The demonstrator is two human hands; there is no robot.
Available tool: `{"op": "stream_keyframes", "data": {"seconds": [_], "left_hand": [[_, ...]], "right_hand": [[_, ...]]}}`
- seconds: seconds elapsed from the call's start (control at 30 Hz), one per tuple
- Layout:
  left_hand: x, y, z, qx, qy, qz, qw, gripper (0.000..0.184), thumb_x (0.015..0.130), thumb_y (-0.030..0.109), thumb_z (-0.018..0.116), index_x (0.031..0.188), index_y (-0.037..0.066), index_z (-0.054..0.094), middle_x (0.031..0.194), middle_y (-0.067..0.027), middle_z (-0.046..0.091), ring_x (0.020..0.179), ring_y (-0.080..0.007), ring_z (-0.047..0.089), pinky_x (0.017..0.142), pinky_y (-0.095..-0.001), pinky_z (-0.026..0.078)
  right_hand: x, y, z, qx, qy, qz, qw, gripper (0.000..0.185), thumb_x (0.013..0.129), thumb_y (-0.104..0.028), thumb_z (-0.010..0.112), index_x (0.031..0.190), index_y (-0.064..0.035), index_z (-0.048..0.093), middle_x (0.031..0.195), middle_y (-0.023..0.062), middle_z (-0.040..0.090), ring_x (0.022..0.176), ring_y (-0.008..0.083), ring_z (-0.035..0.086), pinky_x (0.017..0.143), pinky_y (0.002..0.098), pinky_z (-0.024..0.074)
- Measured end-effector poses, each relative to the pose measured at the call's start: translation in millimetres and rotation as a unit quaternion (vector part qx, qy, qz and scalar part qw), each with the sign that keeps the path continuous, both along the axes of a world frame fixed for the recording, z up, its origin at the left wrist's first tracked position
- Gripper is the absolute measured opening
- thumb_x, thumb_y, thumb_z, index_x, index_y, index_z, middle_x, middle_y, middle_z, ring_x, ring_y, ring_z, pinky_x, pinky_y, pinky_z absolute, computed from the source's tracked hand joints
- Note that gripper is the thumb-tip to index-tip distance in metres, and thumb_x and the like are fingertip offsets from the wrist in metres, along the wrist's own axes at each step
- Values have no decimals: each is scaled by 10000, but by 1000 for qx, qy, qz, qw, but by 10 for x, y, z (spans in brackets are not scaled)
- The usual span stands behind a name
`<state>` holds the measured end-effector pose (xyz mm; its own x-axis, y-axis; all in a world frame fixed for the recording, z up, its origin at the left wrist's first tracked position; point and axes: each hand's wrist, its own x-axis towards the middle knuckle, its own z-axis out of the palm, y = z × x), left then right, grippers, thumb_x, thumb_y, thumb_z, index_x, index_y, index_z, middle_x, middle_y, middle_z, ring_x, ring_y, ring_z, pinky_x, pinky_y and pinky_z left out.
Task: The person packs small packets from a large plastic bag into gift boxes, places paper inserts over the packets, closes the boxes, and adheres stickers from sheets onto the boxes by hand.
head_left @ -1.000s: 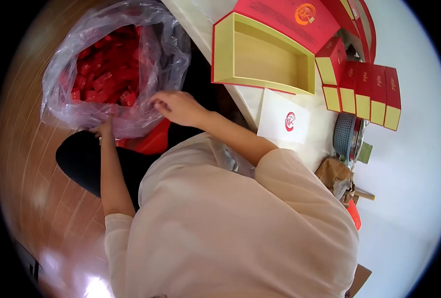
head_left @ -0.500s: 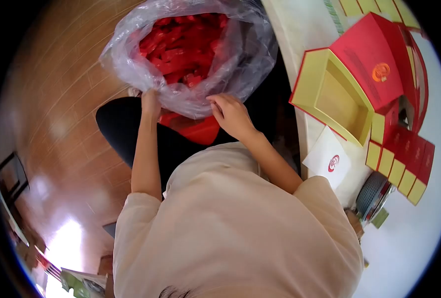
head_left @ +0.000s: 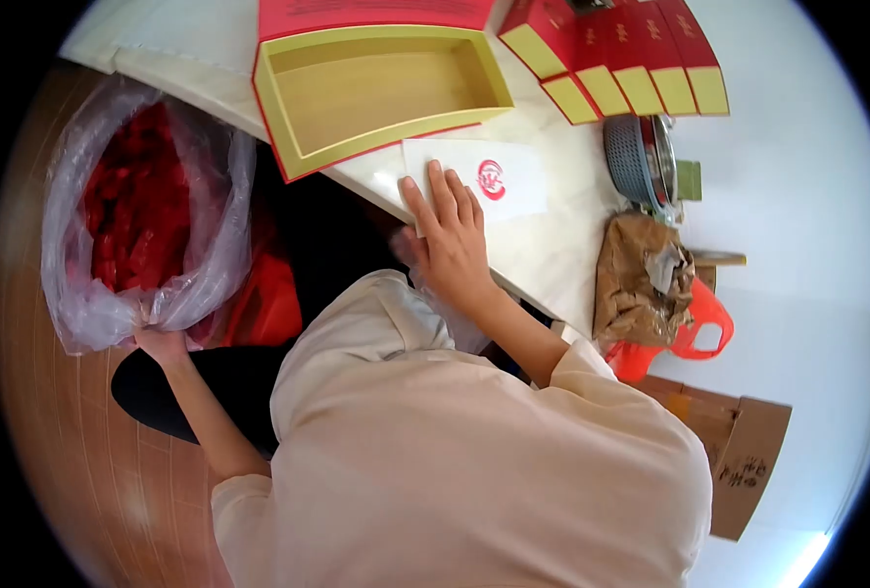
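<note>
My left hand [head_left: 164, 343] grips the near rim of a clear plastic bag [head_left: 221, 196], which is full of small red packets [head_left: 141, 211]. My right hand [head_left: 452, 240] lies over the table's edge with its fingers stretched out, the fingertips on a white card [head_left: 525, 176] with a red round emblem. Just beyond that card sits a lidded box [head_left: 386, 93], turned back to show its bare yellow inside and red outer cover. Part of the left hand's grip is hidden by the folds of plastic.
Several red and yellow boxes [head_left: 641, 59] stand in a row on the white table [head_left: 553, 245]. A grey basket [head_left: 636, 162], a brown paper bag [head_left: 641, 284] and a red plastic bag [head_left: 704, 323] are along the wall. A cardboard carton [head_left: 739, 451] is at right.
The view has turned to the right. My right hand has left the plastic bag's rim and moved onto the white card. My left hand stays at the bag's rim.
</note>
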<state>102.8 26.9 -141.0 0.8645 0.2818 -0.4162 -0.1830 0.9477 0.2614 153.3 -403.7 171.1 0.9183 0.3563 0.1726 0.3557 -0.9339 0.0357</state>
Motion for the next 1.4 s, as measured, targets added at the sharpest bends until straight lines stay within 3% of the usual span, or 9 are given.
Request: {"op": "stream_keyframes", "data": {"seconds": [0.27, 0.47, 0.6, 0.73, 0.87, 0.93, 1.07, 1.23, 1.4], "left_hand": [[197, -253, 252, 79, 167, 1, 983, 357, 916, 354, 406, 1112, 89, 541, 1104, -115, 559, 1087, -329, 507, 990, -526, 383], [135, -432, 360, 214, 195, 46, 956, 512, 939, 473, 402, 1224, 62, 510, 1213, -102, 528, 1149, -299, 493, 943, -508, 428], [-437, -523, 326, 502, 321, -52, 801, 465, 848, 316, 629, 1191, 15, 540, 1106, -82, 568, 999, -213, 558, 855, -343, 454], [-566, -544, 210, 437, 376, -118, 809, 360, 794, 263, 667, 984, -43, 651, 847, -48, 633, 757, -170, 571, 709, -314, 456], [-862, -443, 297, 360, 436, -46, 824, 330, 810, 224, 612, 1019, -30, 643, 836, -37, 623, 729, -133, 556, 664, -290, 439], [-966, -482, 489, 323, 417, 124, 840, 339, 829, 206, 578, 1075, -23, 620, 896, -53, 631, 779, -136, 571, 686, -288, 444], [-1162, -480, 566, 328, 407, 215, 825, 348, 841, 184, 550, 1127, -7, 600, 958, -49, 627, 829, -147, 569, 740, -292, 448], [-1023, -513, 925, 336, 413, 150, 833, 349, 860, 198, 532, 1142, 2, 594, 967, -27, 612, 837, -116, 546, 755, -264, 433], [-429, -727, 1210, 441, 388, 12, 810, 402, 856, 247, 640, 1140, -27, 563, 978, -44, 609, 864, -119, 539, 770, -283, 452]], "right_hand": [[-75, -783, -162, 19, -125, -124, 984, 329, 887, -68, 493, 1204, -28, 569, 1224, 166, 587, 1091, 335, 557, 954, 430, 389], [268, -1432, -16, 23, 5, -279, 960, 432, 953, -252, 437, 1222, 78, 510, 1224, 282, 538, 1126, 417, 513, 1000, 470, 361], [234, -400, 127, 206, -49, -72, 975, 379, 932, -215, 494, 1241, 5, 511, 1312, 231, 454, 1210, 391, 407, 1020, 460, 320], [221, 891, -132, 320, 90, 279, 901, 301, 772, -24, 603, 1072, -46, 603, 1136, 149, 580, 1066, 331, 532, 906, 422, 420], [280, 1960, -960, 306, 214, 419, 828, 363, 785, -108, 624, 1137, -46, 561, 1210, 181, 528, 1141, 358, 480, 947, 453, 389], [371, 2296, -1450, 225, 195, 356, 886, 456, 798, -176, 642, 1211, -36, 510, 1260, 212, 489, 1191, 395, 429, 1000, 483, 342], [904, 2646, -2213, 190, 255, 170, 933, 633, 824, -349, 625, 1321, -23, 408, 1394, 277, 354, 1289, 455, 324, 1070, 521, 264], [1694, 2810, -2710, 196, 238, -24, 951, 934, 739, -500, 693, 1382, 49, 296, 1379, 352, 321, 1291, 468, 326, 1088, 505, 248], [2361, 3175, -2961, 186, 171, -14, 967, 1050, 714, -532, 707, 1371, 135, 233, 1367, 333, 354, 1255, 438, 389, 1071, 465, 299]]}}
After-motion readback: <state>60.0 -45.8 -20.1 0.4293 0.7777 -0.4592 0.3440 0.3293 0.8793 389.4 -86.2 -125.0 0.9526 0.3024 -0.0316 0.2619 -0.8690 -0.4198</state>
